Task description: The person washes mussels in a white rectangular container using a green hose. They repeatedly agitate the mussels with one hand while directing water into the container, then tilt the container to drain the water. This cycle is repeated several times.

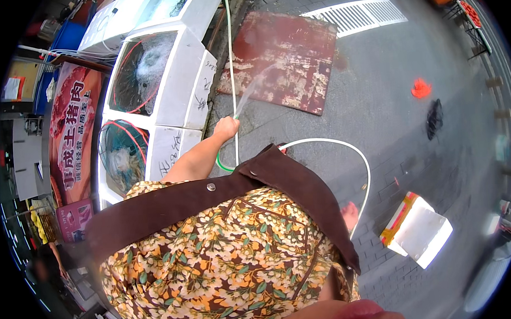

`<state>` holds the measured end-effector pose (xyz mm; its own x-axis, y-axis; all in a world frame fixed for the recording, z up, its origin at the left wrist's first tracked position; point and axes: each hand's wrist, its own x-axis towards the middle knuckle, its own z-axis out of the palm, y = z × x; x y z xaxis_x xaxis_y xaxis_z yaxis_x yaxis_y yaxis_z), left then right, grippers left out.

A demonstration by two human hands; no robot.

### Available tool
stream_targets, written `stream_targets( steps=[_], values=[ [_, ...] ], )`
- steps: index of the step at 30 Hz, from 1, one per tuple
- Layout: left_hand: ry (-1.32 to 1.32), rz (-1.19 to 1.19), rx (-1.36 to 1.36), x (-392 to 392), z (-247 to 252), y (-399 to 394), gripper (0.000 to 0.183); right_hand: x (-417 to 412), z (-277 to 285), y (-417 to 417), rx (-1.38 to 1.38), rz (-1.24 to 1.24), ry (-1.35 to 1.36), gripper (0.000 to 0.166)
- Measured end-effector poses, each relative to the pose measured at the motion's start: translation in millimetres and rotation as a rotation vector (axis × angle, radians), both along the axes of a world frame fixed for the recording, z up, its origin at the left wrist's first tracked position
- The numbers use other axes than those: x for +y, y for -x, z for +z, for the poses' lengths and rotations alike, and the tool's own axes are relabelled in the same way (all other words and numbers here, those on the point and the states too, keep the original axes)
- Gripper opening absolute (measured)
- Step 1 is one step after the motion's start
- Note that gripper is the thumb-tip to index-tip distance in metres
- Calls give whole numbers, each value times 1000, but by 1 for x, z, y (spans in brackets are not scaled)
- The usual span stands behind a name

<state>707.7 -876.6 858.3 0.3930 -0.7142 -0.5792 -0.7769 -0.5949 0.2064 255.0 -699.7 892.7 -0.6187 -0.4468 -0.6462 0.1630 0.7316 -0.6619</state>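
My left hand (pixel 226 128), reaching forward beside the white foam tanks, is closed around the end of a green hose (pixel 223 165). Water (pixel 251 88) sprays from it onto a worn red board (pixel 283 62) lying on the pavement. A pale hose (pixel 231 52) runs lengthwise just past this hand. My right hand (pixel 350 215) hangs low at my right side, partly hidden by the brown apron. A white hose (pixel 332 139) curves down next to it; whether the fingers hold it cannot be told.
Left of me stand foam tanks with bubbling water (pixel 150 63) and a netted tank (pixel 123 160), near a printed banner (pixel 74 134). A metal drain grate (pixel 360 17) lies beyond the board. On the right are an open foam box (pixel 424 233), a red bag (pixel 421 89) and a black bag (pixel 434 119).
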Motion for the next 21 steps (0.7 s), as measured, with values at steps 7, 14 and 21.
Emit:
stream_targets(
  steps=[7, 14, 21],
  values=[
    [161, -19, -37, -38, 16, 13, 40, -7, -1, 7, -13, -59, -3, 24],
    [132, -29, -69, -40, 7, -6, 40, -12, 1, -1, -17, -97, 40, 24],
    [61, 28, -45, -19, 22, 4, 40, 4, 10, -4, -29, -96, 9, 23]
  ],
)
